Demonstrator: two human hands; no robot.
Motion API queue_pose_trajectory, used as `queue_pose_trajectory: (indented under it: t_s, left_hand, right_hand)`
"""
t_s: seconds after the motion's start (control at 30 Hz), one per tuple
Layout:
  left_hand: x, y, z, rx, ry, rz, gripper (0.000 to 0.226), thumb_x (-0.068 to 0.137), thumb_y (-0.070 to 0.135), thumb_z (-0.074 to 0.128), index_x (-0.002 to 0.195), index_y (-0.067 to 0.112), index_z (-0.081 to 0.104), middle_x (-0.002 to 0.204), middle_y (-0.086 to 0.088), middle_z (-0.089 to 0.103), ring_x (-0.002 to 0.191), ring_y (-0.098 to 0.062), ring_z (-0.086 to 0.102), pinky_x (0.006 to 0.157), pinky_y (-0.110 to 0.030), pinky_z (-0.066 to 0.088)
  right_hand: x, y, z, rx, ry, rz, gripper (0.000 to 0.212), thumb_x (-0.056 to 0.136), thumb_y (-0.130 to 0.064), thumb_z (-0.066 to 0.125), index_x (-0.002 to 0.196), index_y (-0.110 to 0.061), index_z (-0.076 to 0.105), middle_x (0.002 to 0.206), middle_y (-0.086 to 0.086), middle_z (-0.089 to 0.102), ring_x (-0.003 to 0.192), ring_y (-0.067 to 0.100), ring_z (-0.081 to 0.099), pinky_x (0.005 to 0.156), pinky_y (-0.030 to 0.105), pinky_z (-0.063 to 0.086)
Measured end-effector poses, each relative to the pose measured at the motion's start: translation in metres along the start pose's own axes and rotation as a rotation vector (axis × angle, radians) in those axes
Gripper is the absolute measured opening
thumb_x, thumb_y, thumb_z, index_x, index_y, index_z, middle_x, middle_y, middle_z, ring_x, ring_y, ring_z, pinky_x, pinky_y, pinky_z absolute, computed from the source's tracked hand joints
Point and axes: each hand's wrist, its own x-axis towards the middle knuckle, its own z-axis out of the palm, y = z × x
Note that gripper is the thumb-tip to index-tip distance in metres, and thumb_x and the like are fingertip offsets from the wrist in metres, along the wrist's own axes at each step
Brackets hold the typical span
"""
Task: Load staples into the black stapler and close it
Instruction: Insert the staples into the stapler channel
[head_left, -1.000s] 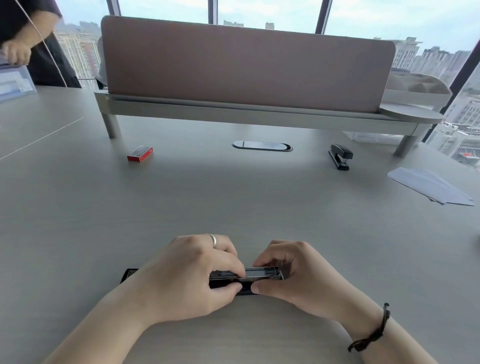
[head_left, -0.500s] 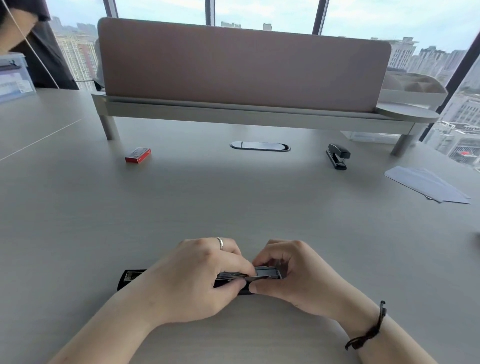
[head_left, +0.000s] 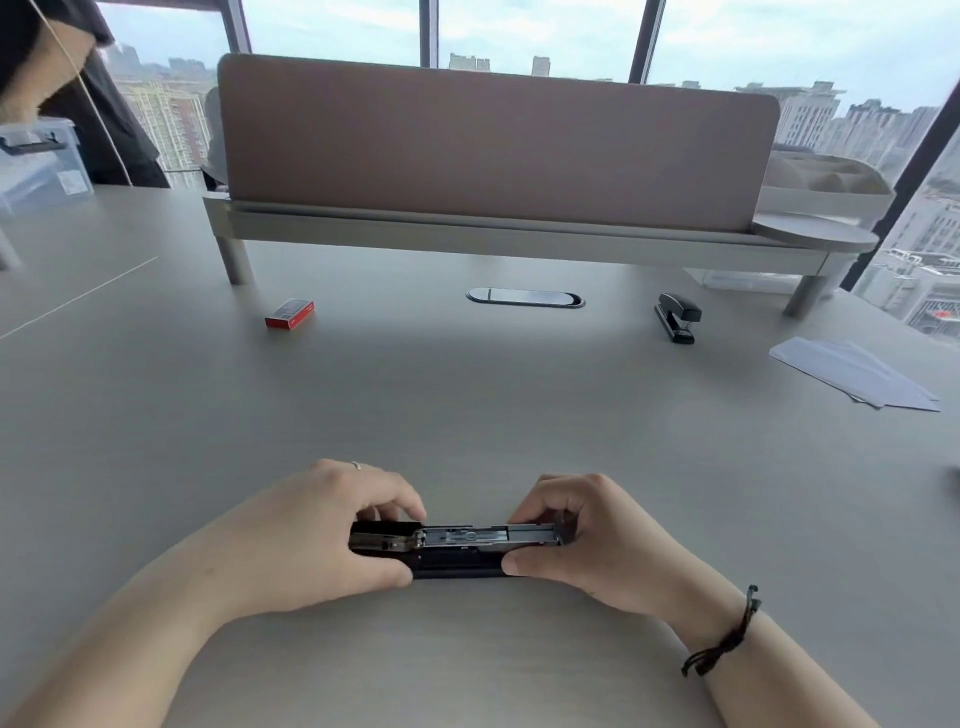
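Note:
The black stapler (head_left: 457, 551) lies flat on the grey table near me, opened out, with its metal staple channel showing along the top. My left hand (head_left: 311, 535) grips its left part, thumb on the near side and fingers over the far side. My right hand (head_left: 587, 540) pinches the right end of the channel between thumb and fingers. A red staple box (head_left: 289, 314) sits far off at the back left.
A second black stapler (head_left: 677, 317) stands at the back right, beside white sheets of paper (head_left: 857, 379). A desk divider on legs (head_left: 493, 150) crosses the back, with a cable port (head_left: 524, 298) before it. Another person (head_left: 62, 88) stands at the far left.
My hands have drawn apart along the stapler, uncovering more of the metal channel in the middle. The stapler's far-left end, visible before, is now under my left hand.

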Motion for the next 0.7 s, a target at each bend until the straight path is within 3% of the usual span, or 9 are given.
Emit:
queue_pose_trajectory:
  t_s: [0.23,0.33,0.5,0.63,0.7]
  left_hand:
    - [-0.022,-0.015,-0.017,-0.044,-0.057,-0.084,0.024,0.077,0.032,0.080,0.094,0.045,0.069,0.094,0.022,0.070,0.082,0.005,0.063,0.070,-0.009,0.047]
    - [-0.024,-0.016,-0.020,-0.054,-0.066,-0.100,0.025,0.075,0.035,0.082,0.094,0.047,0.070,0.093,0.023,0.069,0.080,0.006,0.062,0.068,-0.009,0.048]
    - [-0.024,-0.011,-0.028,-0.022,-0.060,-0.098,0.025,0.070,0.039,0.082,0.092,0.048,0.072,0.096,0.019,0.067,0.082,0.002,0.063,0.074,-0.021,0.054]
    - [-0.022,-0.005,-0.041,-0.104,0.119,-0.080,0.039,0.063,0.033,0.091,0.092,0.048,0.071,0.091,0.020,0.071,0.074,-0.003,0.068,0.067,-0.017,0.053]
    - [-0.019,-0.001,-0.041,-0.208,0.203,-0.035,0.052,0.060,0.029,0.095,0.099,0.050,0.068,0.092,0.017,0.071,0.076,-0.007,0.069,0.072,-0.018,0.054]
  right_hand:
    - [-0.002,0.000,0.000,0.020,0.008,-0.001,0.016,0.069,-0.032,0.088,0.073,-0.035,0.073,0.077,-0.019,0.066,0.056,-0.001,0.053,0.053,0.012,0.038]
    - [-0.002,0.000,0.001,0.005,0.012,-0.009,0.016,0.069,-0.033,0.088,0.072,-0.035,0.072,0.077,-0.011,0.065,0.056,0.000,0.049,0.053,0.015,0.037]
    - [-0.003,0.000,0.004,-0.024,0.013,0.003,0.017,0.071,-0.033,0.087,0.078,-0.024,0.074,0.078,-0.009,0.063,0.058,-0.001,0.050,0.055,0.015,0.038]
    - [-0.004,0.003,0.006,-0.031,0.033,0.006,0.017,0.070,-0.038,0.085,0.075,-0.029,0.073,0.077,-0.012,0.062,0.061,0.000,0.051,0.057,0.014,0.038]
    - [-0.004,0.004,0.006,-0.017,0.037,0.006,0.015,0.069,-0.038,0.085,0.070,-0.035,0.071,0.076,-0.015,0.062,0.061,0.000,0.051,0.057,0.014,0.038]
